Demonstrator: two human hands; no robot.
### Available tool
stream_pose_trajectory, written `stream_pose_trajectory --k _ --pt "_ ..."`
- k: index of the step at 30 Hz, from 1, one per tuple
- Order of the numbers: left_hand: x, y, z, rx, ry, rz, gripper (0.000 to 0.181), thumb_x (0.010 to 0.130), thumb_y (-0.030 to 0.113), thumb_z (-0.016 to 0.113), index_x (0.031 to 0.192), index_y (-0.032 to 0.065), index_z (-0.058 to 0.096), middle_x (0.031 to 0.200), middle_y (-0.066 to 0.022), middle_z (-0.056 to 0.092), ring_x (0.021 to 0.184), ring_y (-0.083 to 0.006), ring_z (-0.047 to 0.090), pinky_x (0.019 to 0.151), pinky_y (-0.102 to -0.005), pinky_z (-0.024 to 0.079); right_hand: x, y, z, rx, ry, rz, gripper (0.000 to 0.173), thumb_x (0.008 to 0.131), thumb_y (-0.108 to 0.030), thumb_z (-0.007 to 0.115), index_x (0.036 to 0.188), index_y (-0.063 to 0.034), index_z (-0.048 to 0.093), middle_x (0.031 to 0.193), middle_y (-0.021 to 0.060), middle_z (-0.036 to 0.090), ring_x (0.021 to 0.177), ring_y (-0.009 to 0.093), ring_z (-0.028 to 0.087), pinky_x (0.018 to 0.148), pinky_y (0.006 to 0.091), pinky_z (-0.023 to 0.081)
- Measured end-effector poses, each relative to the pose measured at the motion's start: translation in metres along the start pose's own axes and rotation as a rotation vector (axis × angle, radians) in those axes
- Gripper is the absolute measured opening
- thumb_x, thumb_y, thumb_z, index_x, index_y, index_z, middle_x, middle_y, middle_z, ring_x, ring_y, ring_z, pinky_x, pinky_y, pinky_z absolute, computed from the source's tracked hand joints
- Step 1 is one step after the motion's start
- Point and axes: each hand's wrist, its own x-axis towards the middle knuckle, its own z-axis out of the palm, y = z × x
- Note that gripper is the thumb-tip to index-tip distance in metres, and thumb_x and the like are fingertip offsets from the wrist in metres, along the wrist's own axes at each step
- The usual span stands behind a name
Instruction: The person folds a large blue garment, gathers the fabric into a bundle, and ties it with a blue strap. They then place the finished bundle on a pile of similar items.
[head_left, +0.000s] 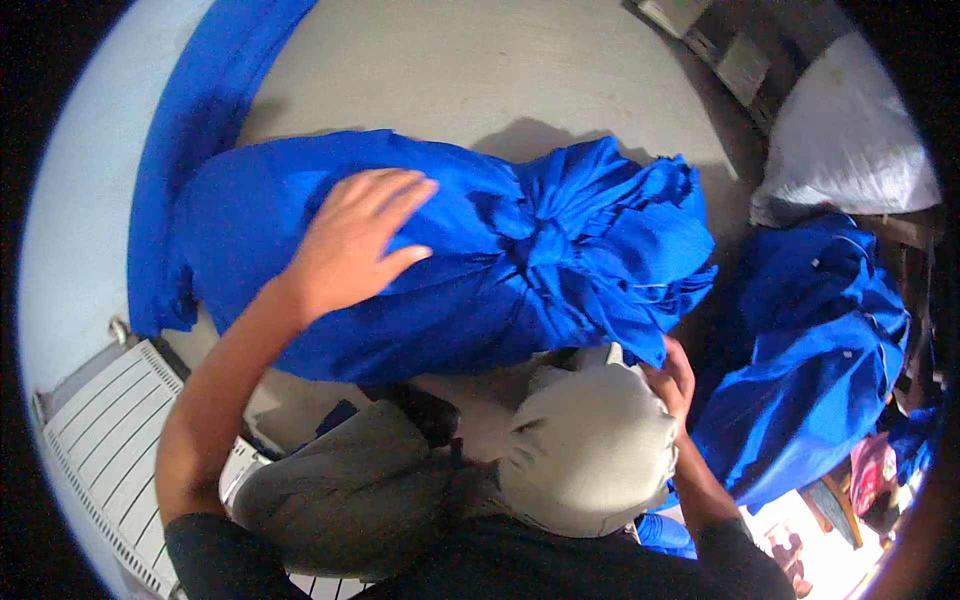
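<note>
A large blue cloth bundle (420, 300), its fabric drawn into a knot at the right part, lies across the floor before me. My left hand (360, 236) is over the top of the bundle, palm down, with its fingers apart. At the lower right edge of the bundle, my right hand (673, 379) has its fingers curled around a corner of the gathered cloth. Part of that hand is hidden by the cloth and by my pale-covered knee (592, 450).
More blue cloth (180, 165) runs along the wall at left. A second blue cloth bundle (810, 375) and a white sack (847, 135) stand at right. A white slatted panel (109, 427) is at lower left. Grey floor (465, 67) shows beyond the bundle.
</note>
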Motion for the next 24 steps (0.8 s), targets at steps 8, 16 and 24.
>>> stream_pose_trajectory --k 8,16,24 --pt "-0.191 -0.102 -0.044 0.228 -0.171 -0.308 0.099 0.079 0.043 0.082 0.157 0.0042 0.036 0.161 -0.0231 0.035 0.148 -0.0451 0.032 0.122 -0.0593 0.023 0.042 0.075 0.063 -0.068 -0.078 1.056 0.058 0.089 -0.055 0.077 0.117 -0.0048 0.069 0.112 0.011 0.072 0.094 0.023 0.068 0.087 0.0397 0.054" --pt "-0.196 -0.105 0.007 0.213 0.284 -0.494 0.012 0.098 0.009 0.06 0.09 0.001 0.061 0.084 -0.0205 0.062 0.085 -0.0425 0.06 0.073 -0.051 0.045 0.235 -0.029 0.115 -0.428 -0.399 0.09 0.081 0.086 -0.06 0.074 0.139 -0.0002 0.059 0.123 0.0166 0.07 0.101 0.028 0.069 0.081 0.0392 0.059" --pt "-0.068 -0.007 0.028 -0.217 0.403 -0.629 0.026 0.098 0.013 0.062 0.078 0.0023 0.048 0.072 -0.0195 0.055 0.065 -0.0398 0.055 0.059 -0.0488 0.041 0.379 -0.127 0.27 -0.395 -0.31 -0.375 0.07 0.087 -0.052 0.072 0.125 0.0066 0.067 0.123 0.0251 0.07 0.111 0.034 0.069 0.098 0.0423 0.053"
